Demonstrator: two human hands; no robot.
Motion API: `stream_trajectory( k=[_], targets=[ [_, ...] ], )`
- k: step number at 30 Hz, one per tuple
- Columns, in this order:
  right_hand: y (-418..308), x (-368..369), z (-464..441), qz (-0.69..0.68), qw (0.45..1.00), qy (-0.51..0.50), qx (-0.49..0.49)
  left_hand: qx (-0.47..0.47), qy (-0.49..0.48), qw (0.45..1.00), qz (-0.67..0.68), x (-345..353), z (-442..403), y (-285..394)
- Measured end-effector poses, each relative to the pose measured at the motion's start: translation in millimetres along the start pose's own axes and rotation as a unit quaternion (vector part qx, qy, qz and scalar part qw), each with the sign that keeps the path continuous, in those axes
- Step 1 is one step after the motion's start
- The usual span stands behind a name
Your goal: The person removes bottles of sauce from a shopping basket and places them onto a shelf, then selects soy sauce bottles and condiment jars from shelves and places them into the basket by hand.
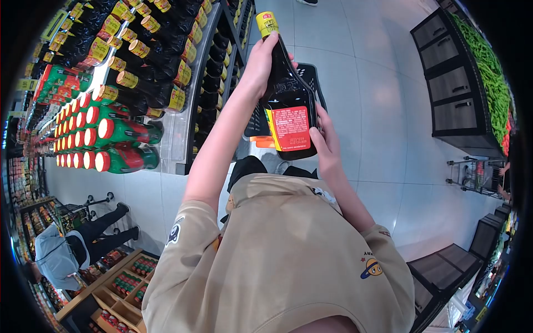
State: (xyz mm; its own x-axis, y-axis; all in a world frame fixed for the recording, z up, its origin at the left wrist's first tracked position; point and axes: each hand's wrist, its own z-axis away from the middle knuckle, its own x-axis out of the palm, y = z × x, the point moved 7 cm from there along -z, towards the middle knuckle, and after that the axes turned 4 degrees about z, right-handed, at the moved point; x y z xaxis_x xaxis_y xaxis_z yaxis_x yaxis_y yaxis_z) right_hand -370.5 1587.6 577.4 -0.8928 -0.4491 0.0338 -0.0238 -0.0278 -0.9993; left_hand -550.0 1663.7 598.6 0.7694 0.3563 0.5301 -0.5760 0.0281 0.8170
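A dark glass sauce bottle (286, 83) with a yellow cap is held up at a tilt in front of me, its red and yellow back label facing the camera. My left hand (260, 64) is wrapped around the neck, with the thumb just below the cap and fingertips showing on the far side. Lower down, my right hand (327, 139) grips the right side of the body, thumb beside the label. Behind the bottle is a black shopping basket (312, 77), partly hidden, with something orange near its bottom.
On my left a shelf (180, 133) carries rows of similar dark bottles (158, 91) and green bottles with red caps (130, 158). A person (72, 250) stands at a cart at lower left. Black produce stands (452, 83) and another cart (474, 175) are at right.
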Motion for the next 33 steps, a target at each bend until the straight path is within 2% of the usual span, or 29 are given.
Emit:
stream_trajectory(
  k=[2, 5, 9, 11, 18, 21, 23, 24, 25, 26, 27, 28, 30, 31, 33],
  targets=[
    [-3, -1, 5, 0.026, 0.999, -0.019, -0.032, -0.032, 0.011, 0.999, 0.037, 0, 3, -7],
    [-8, -3, 6, 0.025, 0.997, -0.003, -0.071, -0.014, -0.012, 1.0, 0.025, 8, 6, -4],
    [-4, -7, 7, 0.007, 0.999, -0.002, -0.041, -0.012, -0.02, 0.999, 0.025, 11, 6, -5],
    [1, -9, 6, 0.043, 0.999, 0.005, -0.029, -0.018, -0.013, 0.999, 0.028, 11, 6, -4],
    [-4, 4, -8, 0.012, 0.999, -0.002, -0.035, -0.023, -0.02, 0.999, 0.038, -4, -9, 2],
    [-1, 6, -22, 0.05, 0.998, -0.001, -0.031, -0.047, -0.055, 0.993, 0.088, -10, -15, 6],
    [26, 7, -38, -0.213, 0.972, -0.001, 0.096, -0.012, -0.255, 0.931, 0.262, 11, -17, 28],
    [35, 21, -38, -0.277, 0.942, -0.059, 0.179, 0.004, -0.292, 0.913, 0.285, 16, -18, 33],
    [34, 22, -41, -0.277, 0.943, -0.052, 0.176, -0.004, -0.335, 0.876, 0.347, 24, -19, 38],
    [21, 46, -38, -0.408, 0.876, -0.178, 0.188, -0.037, -0.383, 0.821, 0.422, 32, -21, 38],
    [2, 65, -33, -0.523, 0.774, -0.301, 0.191, -0.07, -0.424, 0.757, 0.492, 39, -22, 40],
    [-3, 69, -38, -0.523, 0.777, -0.297, 0.187, -0.074, -0.427, 0.755, 0.492, 42, -27, 39],
    [-20, 81, -39, -0.503, 0.77, -0.371, 0.131, -0.094, -0.475, 0.698, 0.528, 47, -27, 43],
    [-14, 81, -38, -0.503, 0.772, -0.368, 0.128, -0.098, -0.477, 0.696, 0.527, 47, -30, 44],
    [24, 59, -44, -0.459, 0.863, -0.122, 0.169, -0.047, -0.405, 0.817, 0.409, 39, -45, 38]
  ],
)
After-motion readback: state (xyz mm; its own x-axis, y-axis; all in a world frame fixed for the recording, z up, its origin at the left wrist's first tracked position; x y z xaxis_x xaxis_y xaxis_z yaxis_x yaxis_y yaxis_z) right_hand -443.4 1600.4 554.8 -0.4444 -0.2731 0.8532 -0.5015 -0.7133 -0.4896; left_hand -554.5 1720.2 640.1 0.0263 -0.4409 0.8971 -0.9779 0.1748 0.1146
